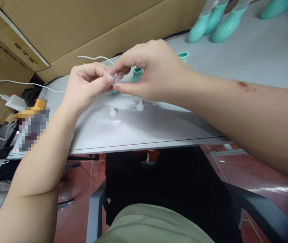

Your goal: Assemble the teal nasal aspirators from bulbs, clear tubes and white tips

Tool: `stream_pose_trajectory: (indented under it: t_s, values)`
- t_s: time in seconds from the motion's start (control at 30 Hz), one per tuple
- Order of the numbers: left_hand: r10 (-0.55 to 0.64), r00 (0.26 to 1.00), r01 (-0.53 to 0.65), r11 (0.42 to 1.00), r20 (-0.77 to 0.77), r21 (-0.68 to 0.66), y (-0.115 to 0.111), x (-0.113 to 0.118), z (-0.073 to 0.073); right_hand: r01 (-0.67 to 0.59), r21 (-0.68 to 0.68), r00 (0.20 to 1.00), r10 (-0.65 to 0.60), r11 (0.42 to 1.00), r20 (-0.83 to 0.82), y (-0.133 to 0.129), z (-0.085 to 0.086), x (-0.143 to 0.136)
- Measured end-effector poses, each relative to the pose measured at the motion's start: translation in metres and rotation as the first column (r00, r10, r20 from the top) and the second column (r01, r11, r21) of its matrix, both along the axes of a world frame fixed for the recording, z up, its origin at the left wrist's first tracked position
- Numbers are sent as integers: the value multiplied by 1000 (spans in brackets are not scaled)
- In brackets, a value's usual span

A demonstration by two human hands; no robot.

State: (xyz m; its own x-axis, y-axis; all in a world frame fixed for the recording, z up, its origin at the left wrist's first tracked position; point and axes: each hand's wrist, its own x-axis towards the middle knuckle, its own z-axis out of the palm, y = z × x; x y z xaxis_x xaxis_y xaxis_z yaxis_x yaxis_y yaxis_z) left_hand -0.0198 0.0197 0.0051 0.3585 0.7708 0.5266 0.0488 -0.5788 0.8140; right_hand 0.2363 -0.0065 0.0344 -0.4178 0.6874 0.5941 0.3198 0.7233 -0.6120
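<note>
Clear piece (114, 80): above the desk (103, 130)
Left hand (85, 81): pinching the clear piece
Right hand (149, 69): pinching it too
White cones (140, 106): on the desk
Teal bulbs (226, 30): toward the desk's far side

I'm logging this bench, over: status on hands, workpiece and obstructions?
Left hand and right hand pinching small translucent piece. Teal open-topped piece close behind. White cones on table, untouched. No visible obstruction.

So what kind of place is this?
Probably a small workshop or packing spot. There are big cardboard boxes behind the table, several shiny green bulb-shaped things on it, and little white cone-shaped pieces near the hands.
</note>
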Motion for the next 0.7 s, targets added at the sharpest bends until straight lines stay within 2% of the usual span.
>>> stream_pose_trajectory:
  t_s: [0.13,0.33,0.5,0.6,0.7]
  values:
    - [12,1000,-12,1000,7,-15,2,1,-2,-16,18,1000,16,1000,8,-4,-1,0]
    - [63,998,-63,998,-22,15,1,2,-4,-30,-63,999,28,998,-41,-10,-1,2]
    - [67,997,-64,992,-32,110,1,4,-2,-33,-114,996,23,993,-83,-12,4,-1]
    - [88,996,-81,974,-22,209,4,6,-1,10,-54,999,-13,998,-46,-13,4,-1]
    - [91,995,-84,979,-29,187,7,6,-4,21,2,999,-21,1000,-26,-12,0,0]
